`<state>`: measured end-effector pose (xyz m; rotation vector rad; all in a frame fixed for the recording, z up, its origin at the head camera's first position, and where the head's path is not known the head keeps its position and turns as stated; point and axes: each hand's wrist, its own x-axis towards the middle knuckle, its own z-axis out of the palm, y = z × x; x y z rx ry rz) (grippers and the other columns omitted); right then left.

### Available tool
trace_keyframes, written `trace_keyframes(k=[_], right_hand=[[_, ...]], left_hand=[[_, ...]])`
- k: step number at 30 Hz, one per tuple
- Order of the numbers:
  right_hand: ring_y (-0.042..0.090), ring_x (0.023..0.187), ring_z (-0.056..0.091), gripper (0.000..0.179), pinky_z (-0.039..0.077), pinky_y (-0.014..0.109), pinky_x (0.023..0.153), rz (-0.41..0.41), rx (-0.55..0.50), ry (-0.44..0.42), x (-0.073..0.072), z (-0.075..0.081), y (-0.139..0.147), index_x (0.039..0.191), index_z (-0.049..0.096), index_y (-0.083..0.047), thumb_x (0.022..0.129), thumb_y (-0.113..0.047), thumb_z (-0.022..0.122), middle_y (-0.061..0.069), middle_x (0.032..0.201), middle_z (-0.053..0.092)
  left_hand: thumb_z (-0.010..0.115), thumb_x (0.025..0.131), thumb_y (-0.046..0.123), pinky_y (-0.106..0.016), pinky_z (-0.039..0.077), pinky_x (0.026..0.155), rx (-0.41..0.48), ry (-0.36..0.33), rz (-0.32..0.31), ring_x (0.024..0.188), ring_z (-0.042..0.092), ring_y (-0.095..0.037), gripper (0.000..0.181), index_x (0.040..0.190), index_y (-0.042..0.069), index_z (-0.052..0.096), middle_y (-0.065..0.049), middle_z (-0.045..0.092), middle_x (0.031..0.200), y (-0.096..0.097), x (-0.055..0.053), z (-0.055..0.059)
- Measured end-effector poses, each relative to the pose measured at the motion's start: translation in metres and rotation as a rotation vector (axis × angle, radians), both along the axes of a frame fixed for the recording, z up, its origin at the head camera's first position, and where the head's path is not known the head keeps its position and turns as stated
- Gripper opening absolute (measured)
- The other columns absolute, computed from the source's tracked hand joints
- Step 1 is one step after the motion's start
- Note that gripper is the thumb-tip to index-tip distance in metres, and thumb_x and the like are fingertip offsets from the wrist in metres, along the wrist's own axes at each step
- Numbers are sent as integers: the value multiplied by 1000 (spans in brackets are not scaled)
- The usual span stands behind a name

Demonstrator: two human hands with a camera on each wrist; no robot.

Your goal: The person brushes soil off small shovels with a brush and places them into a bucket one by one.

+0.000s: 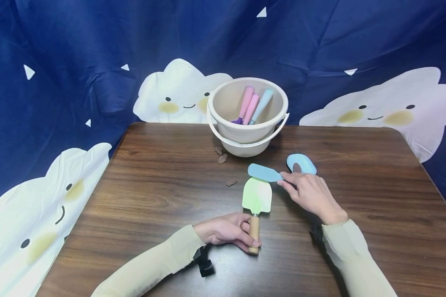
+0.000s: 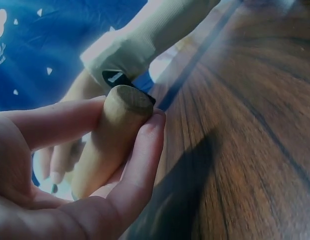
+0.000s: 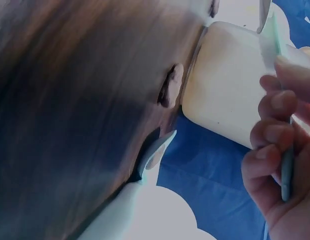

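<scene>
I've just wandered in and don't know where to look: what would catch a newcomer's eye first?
Probably the smiling white clouds on the deep blue backdrop behind the table. Next, the pale bucket at the table's far edge, with pink handles and a light blue one inside. Then, nearer, the left hand holding a green spatula and the right hand pinching a blue one.

- Head view: bright, even; pale sheen on brown wood-grain tabletop (image 1: 252, 276).
- Left wrist view: dark shadow across tabletop; bluish haze.
- Right wrist view: tabletop dim; white cloud-shaped fabric print (image 3: 167, 212) washed out.
</scene>
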<state>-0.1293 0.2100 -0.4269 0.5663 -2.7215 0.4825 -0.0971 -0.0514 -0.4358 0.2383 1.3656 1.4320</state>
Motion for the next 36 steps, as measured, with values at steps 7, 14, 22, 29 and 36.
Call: trace_keyframes(k=[7,14,22,29,36], right_hand=[[26,94,70,33,55,48,75,42,-134,-114,3,5,-2,117,70,-7,91,-27,66,10,109,73],[4,87,66,27,57,28,75,225,-210,-268,14,9,-4,112,72,-9,89,-23,70,0,101,74],[-3,77,59,28,54,22,68,251,-203,-300,18,11,-5,112,72,-7,88,-22,70,-5,95,73],[-4,66,50,28,46,17,60,235,-187,-269,14,10,0,111,73,-7,88,-22,71,-9,86,70],[2,74,60,29,51,26,64,165,-156,-214,8,10,5,111,73,-9,86,-21,73,3,101,75]], left_hand=[[59,82,-15,-34,59,81,13,23,64,86,68,-18,35,107,4,44,-19,70,97,-4,-5,-1],[60,82,-13,-36,59,83,-8,79,100,86,68,-17,39,115,-2,42,-27,67,106,-6,-13,6],[61,82,-13,-34,59,81,-7,89,81,82,67,-17,40,117,-4,44,-11,70,92,-8,-13,8],[61,83,-12,-33,59,80,7,94,41,82,67,-17,40,118,-5,43,-22,68,100,-9,-12,9],[60,83,-14,-33,59,82,9,85,23,83,67,-17,41,120,-8,42,-31,64,108,-8,-11,10]])
